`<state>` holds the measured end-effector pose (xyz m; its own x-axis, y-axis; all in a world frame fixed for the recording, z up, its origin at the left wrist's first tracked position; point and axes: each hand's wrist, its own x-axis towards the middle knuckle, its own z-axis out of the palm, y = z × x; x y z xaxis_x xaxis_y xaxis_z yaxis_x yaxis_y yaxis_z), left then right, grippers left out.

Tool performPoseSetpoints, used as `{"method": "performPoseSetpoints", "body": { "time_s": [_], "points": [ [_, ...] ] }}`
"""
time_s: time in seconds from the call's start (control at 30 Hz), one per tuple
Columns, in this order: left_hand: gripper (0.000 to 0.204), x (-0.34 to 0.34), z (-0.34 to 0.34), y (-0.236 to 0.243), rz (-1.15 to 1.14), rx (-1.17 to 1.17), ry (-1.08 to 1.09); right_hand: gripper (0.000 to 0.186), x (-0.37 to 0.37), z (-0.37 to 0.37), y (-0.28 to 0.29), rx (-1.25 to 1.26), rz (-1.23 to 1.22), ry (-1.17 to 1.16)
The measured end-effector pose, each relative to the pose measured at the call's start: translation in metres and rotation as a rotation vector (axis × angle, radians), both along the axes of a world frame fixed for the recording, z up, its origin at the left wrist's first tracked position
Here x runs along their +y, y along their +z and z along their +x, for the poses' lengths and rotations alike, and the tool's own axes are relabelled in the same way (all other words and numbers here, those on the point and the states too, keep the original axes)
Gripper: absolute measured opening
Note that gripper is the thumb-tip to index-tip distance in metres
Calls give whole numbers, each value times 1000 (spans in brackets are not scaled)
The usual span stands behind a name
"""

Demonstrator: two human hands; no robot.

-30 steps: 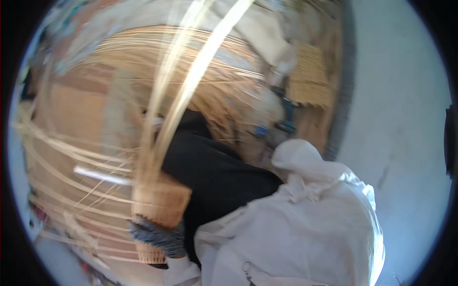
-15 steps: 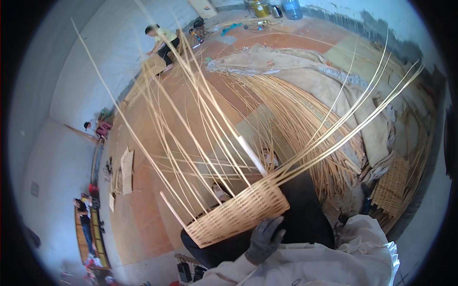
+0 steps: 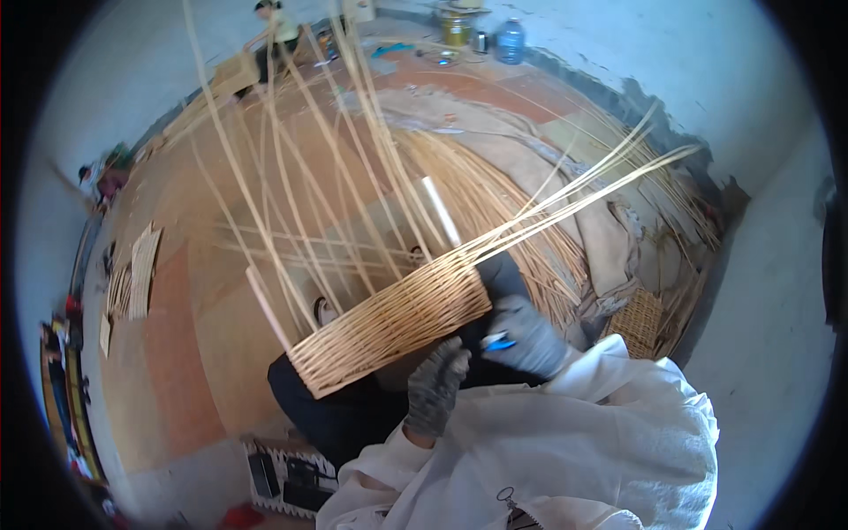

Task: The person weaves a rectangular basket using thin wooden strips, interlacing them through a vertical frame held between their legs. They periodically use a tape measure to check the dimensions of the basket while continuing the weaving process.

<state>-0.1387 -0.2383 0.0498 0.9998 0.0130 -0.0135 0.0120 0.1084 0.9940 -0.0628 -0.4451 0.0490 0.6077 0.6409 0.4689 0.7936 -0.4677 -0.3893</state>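
Head view, hands [image 3: 435, 389] closer together, blue object [image 3: 500, 341] now visible in right.

No text, label, brand, number or sign is showing legibly. The blue water bottle [image 3: 510, 41] and the yellow container [image 3: 456, 32] standing left of it are appearing too small for reading any marking.

Tan wicker basket [image 3: 397, 329] slantwise across the lap [image 3: 340, 422], long rods [image 3: 510, 233] splaying out; small blue object [image 3: 500, 343] in right hand [image 3: 532, 337]
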Motion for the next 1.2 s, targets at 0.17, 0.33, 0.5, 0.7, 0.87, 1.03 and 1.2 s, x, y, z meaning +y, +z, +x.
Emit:
{"method": "performPoseSetpoints", "body": {
  "time_s": [0.17,0.33,0.5,0.7,0.87,1.03,1.2],
  "points": [
    [19,48,-14,-20,209,-4,201,17,119,-10,9,319,-27,154],
    [11,125,-4,7,292,-250,365,18,142,43,29,-124,-314,256],
    [10,310,75,31,243,-256,1050,21,89,226,76,-213,-585,-152],
    [15,344,145,-19,169,67,575,30,-7,344,77,-3,-739,-310],
    [19,307,161,-23,326,130,1002,35,-30,341,71,222,-579,-274],
    [17,336,167,-25,260,202,943,31,15,330,53,138,-360,-118],
    [18,360,162,-13,627,202,649,27,39,319,37,-15,-436,-80]
  ]
}}
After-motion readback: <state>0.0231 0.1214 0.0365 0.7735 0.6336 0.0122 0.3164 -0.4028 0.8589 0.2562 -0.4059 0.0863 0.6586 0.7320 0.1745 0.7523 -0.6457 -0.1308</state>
